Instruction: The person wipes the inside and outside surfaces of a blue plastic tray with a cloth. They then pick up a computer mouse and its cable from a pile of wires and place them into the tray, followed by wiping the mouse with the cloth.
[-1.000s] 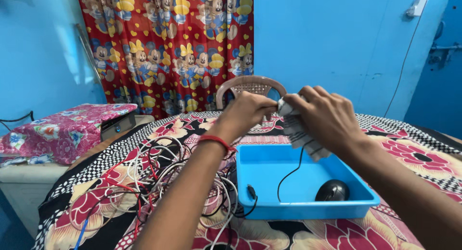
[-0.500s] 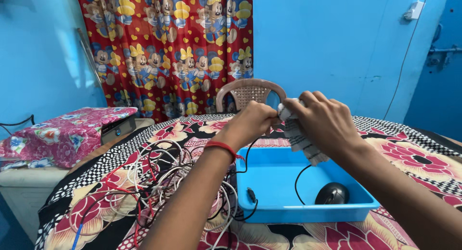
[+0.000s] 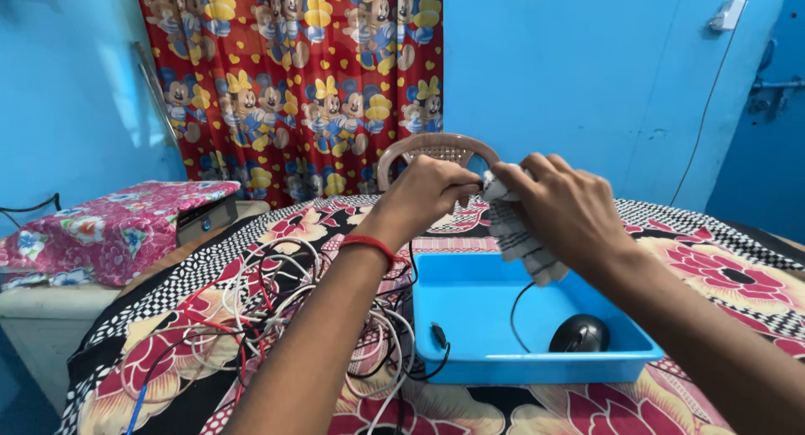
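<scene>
Blue walls and a red cartoon-print curtain back a tabletop spread with a floral cloth, behind which the top of a plastic chair shows. Above the blue tray, the left hand pinches a thin black cable, its grip clenched on the cord, while the right hand grasps a striped grey cloth folded around the same cord. Judged step: wiping the cable along its length. It hangs down to a black mouse lying in the tray's near right corner. A further stroke would call for steady tension between the two grips. Loose wires are heaped just left of the tray, touching its wall; open surface lies to the right, and the tabletop's edge falls away at far left.
</scene>
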